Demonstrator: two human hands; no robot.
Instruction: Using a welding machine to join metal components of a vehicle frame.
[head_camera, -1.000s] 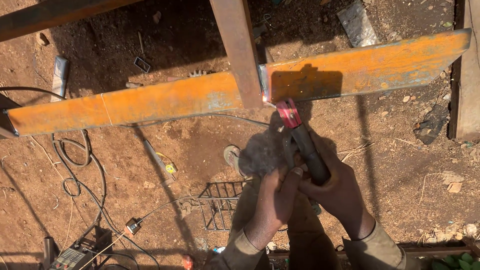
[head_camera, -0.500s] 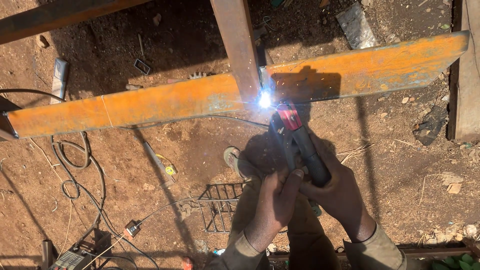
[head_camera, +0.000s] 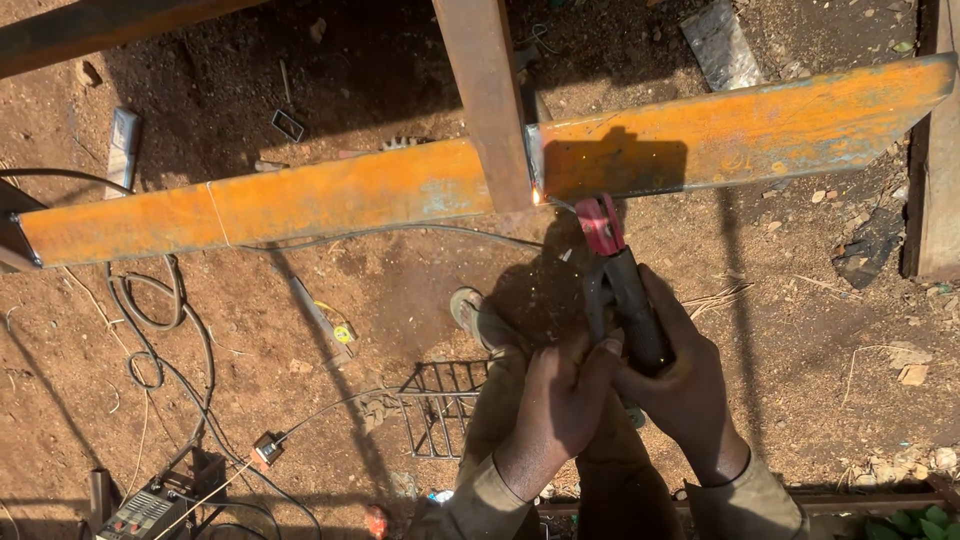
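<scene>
Both of my hands grip a black welding electrode holder (head_camera: 630, 300) with red jaws. My right hand (head_camera: 685, 375) wraps its handle from the right, and my left hand (head_camera: 560, 400) closes on it from the left. The holder's tip points up at the joint (head_camera: 537, 192) where a rusty upright steel bar (head_camera: 488, 100) crosses a long orange horizontal beam (head_camera: 350, 195). A small glowing spot and a few sparks show at that joint. The electrode rod itself is too thin to make out.
Below lies bare red earth with my shoe (head_camera: 472, 312), a small metal grille (head_camera: 440, 405), black cables (head_camera: 150, 320), a welding machine (head_camera: 150, 510) at the lower left, and a tape measure (head_camera: 343, 333). Another steel bar (head_camera: 110, 25) runs across the top left.
A bright arc flared at the joint half a second ago and has faded to a small glow. My hands and the holder stayed in nearly the same place.
</scene>
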